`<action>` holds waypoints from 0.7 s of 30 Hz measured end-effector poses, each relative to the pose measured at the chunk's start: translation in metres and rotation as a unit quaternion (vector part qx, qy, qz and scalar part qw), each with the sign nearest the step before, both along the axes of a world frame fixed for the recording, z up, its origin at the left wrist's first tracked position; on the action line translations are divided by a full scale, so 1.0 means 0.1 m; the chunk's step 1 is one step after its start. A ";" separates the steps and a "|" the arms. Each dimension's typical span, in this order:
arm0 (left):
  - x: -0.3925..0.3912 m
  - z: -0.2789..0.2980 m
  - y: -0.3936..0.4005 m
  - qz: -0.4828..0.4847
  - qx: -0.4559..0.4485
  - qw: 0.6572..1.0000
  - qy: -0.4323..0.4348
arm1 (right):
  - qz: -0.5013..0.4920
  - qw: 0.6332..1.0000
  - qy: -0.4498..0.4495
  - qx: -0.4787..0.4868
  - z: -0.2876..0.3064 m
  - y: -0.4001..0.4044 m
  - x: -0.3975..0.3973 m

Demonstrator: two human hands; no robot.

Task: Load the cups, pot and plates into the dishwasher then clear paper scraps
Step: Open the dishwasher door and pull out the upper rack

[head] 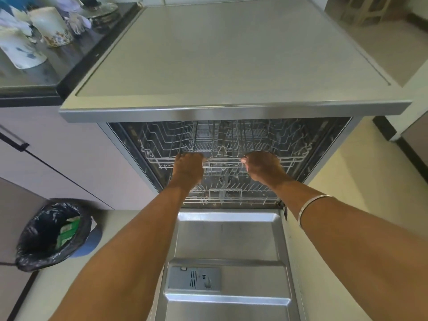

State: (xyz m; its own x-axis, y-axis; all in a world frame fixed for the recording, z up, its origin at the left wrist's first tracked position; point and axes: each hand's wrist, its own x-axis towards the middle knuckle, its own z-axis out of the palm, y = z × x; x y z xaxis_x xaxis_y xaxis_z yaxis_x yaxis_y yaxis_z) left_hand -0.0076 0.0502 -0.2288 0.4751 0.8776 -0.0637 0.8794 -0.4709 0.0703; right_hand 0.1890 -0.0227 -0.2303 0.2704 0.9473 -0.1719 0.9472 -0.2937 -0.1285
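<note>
The steel dishwasher [231, 66] stands with its door [229, 239] folded down flat toward me. Both wire racks sit inside the tub with nothing visible in them. My left hand [188, 166] and my right hand [262, 166] both curl over the front rail of the upper rack [222, 159], a hand's width apart. The lower rack [231, 195] sits below them. On the dark counter at top left stand white cups with a blue floral print [52, 26], a glass pot lid [102, 6] and white paper scraps [78, 23].
A bin lined with a black bag [55, 232] stands on the floor at left, holding green packaging. Pale cabinet fronts [58, 158] run to the left of the dishwasher. Cream floor tiles [347, 170] lie to the right.
</note>
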 end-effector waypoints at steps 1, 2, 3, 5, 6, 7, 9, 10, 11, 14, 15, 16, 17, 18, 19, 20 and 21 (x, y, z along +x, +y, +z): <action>-0.01 0.00 -0.01 -0.004 0.002 1.000 -0.002 | 0.002 1.000 -0.008 -0.005 0.01 -0.01 -0.01; -0.03 -0.02 -0.02 -0.008 0.007 1.000 -0.006 | 0.001 1.000 -0.017 -0.009 0.01 -0.03 -0.04; -0.06 -0.04 -0.06 -0.011 0.014 1.000 -0.006 | -0.002 1.000 -0.025 -0.013 0.02 -0.06 -0.06; -0.15 -0.08 -0.15 -0.019 0.028 0.999 -0.003 | -0.005 0.999 -0.038 -0.019 0.00 -0.15 -0.12; -0.19 -0.09 -0.21 -0.025 0.031 0.999 -0.008 | -0.003 0.999 -0.042 -0.019 -0.01 -0.21 -0.14; -0.23 -0.09 -0.27 -0.028 0.031 0.999 -0.020 | 0.000 0.999 -0.047 -0.016 -0.01 -0.28 -0.17; -0.30 -0.08 -0.41 -0.029 0.026 0.999 -0.036 | 0.007 0.998 -0.054 -0.010 0.00 -0.43 -0.22; -0.33 -0.07 -0.48 -0.028 0.024 0.999 -0.034 | 0.012 0.998 -0.055 -0.010 0.01 -0.50 -0.25; -0.36 -0.06 -0.56 -0.027 0.022 0.999 -0.028 | 0.016 0.998 -0.059 -0.012 0.02 -0.57 -0.28; -0.42 -0.02 -0.75 -0.017 0.012 1.000 -0.013 | 0.016 0.996 -0.077 -0.033 0.02 -0.73 -0.37; -0.44 -0.01 -0.81 -0.010 0.006 1.000 -0.006 | 0.014 0.996 -0.082 -0.043 0.02 -0.78 -0.40; -0.47 -0.01 -0.86 -0.002 0.002 1.000 0.000 | 0.015 0.995 -0.082 -0.050 0.02 -0.83 -0.43; -0.50 -0.02 -0.92 0.003 0.002 1.000 0.002 | 0.015 0.995 -0.082 -0.052 0.01 -0.88 -0.46; -0.52 -0.04 -0.97 0.004 0.008 1.000 -0.004 | 0.016 0.995 -0.083 -0.047 -0.01 -0.94 -0.48; -0.55 -0.05 -1.02 0.004 0.016 1.000 -0.018 | 0.018 0.995 -0.086 -0.041 -0.01 -0.99 -0.49; -0.58 -0.06 -1.08 0.005 0.020 0.999 -0.032 | 0.020 0.995 -0.089 -0.040 -0.02 -1.05 -0.52; -0.61 -0.05 -1.14 0.007 0.016 0.999 -0.041 | 0.020 0.995 -0.091 -0.047 -0.01 -1.11 -0.55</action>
